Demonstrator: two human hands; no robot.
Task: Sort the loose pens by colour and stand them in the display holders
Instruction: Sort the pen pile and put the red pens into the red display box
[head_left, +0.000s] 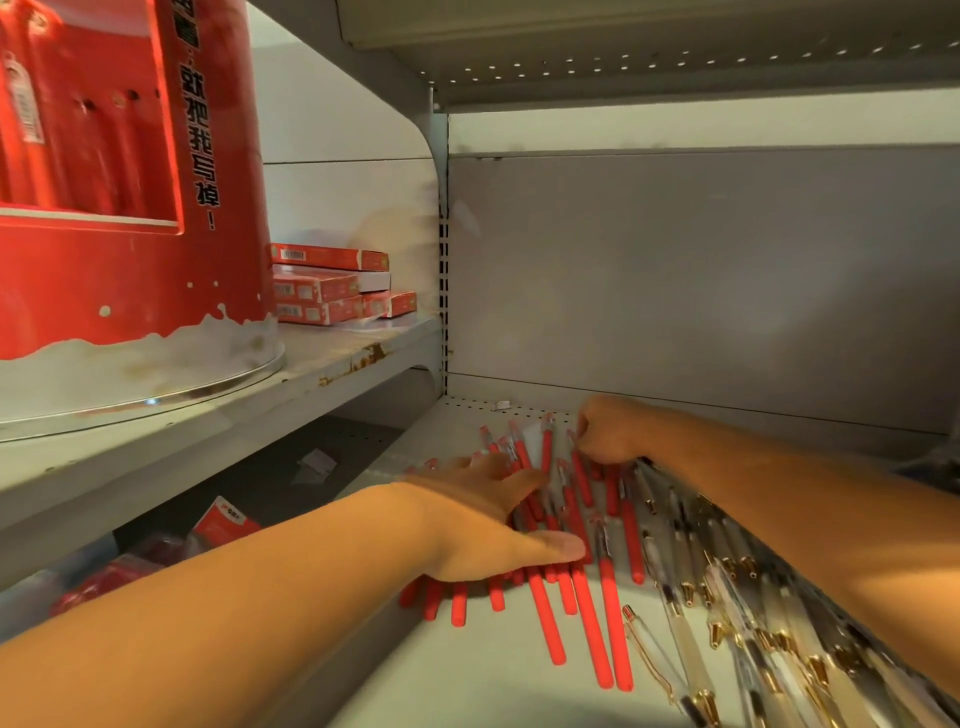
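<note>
Several loose red pens (608, 618) lie fanned out on the white shelf floor (493, 680). My left hand (483, 525) lies flat on top of them, fingers straight and pointing away, thumb stretched to the right. Farther back, my right hand (610, 428) has its fingers curled down onto the far ends of some red pens; what exactly it grips is hidden. To the right, under my right forearm, lies a pile of clear pens with gold clips (727, 597). A big red round display holder (130, 171) stands on the upper left shelf.
Stacked red pen boxes (337, 286) sit behind the red holder on the left shelf (311, 374). A lower left shelf holds more red packs (223, 525) and scraps of paper. The grey back panel (701, 286) closes the bay, with another shelf overhead.
</note>
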